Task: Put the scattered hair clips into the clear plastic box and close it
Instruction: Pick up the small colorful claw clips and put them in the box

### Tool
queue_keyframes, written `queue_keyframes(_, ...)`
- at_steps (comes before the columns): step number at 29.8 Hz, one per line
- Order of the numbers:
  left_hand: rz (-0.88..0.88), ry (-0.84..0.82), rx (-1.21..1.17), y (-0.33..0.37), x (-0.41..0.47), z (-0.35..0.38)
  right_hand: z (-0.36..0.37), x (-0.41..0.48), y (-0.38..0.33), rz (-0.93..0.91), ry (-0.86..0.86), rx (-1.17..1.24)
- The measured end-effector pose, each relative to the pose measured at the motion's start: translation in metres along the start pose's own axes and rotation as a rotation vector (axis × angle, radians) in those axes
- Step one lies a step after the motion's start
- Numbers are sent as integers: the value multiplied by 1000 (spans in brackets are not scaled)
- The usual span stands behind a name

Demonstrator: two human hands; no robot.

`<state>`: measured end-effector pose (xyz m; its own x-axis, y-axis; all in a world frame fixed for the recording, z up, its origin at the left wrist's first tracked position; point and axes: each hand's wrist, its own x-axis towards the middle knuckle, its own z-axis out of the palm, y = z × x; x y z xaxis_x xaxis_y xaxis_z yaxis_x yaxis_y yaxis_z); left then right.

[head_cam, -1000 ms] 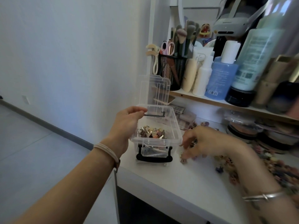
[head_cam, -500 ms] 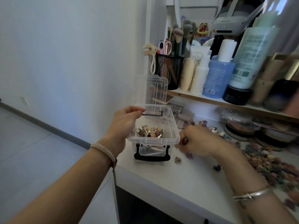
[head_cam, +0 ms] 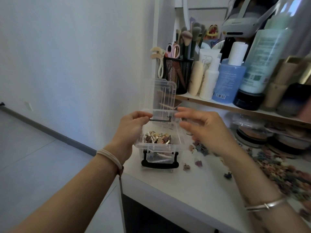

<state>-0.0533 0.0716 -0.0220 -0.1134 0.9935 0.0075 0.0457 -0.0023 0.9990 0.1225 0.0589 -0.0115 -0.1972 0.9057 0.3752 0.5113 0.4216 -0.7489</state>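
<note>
The clear plastic box [head_cam: 157, 147] stands at the white desk's left corner, its lid [head_cam: 159, 93] raised upright and a black latch hanging at its front. A heap of small hair clips [head_cam: 157, 139] lies inside. My left hand [head_cam: 133, 128] grips the box's left rim near the back. Above the box's right side hovers my right hand [head_cam: 207, 130], fingers loosely spread with the fingertips at the back right corner by the lid hinge; nothing shows between them. Loose clips [head_cam: 199, 148] lie on the desk just right of the box, and a larger blurred pile [head_cam: 286, 174] sits farther right.
A shelf [head_cam: 235, 106] behind the box carries a black mesh brush holder [head_cam: 178, 73], bottles and tubes. Round compacts [head_cam: 252, 137] are stacked under the shelf at the right. The desk edge [head_cam: 151, 184] drops to the floor on the left.
My right hand has risen from the loose clips on the desk and moved left over the box's right side. My left hand has kept its hold on the rim.
</note>
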Motion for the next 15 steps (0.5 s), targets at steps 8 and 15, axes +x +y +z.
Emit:
queue_keyframes(8, 8, -5, 4, -2, 3, -2, 6, -1, 25, 202, -386, -581)
queue_keyframes(15, -14, -6, -24, -2, 2, -2, 0, 3, 10, 80, 102, -225)
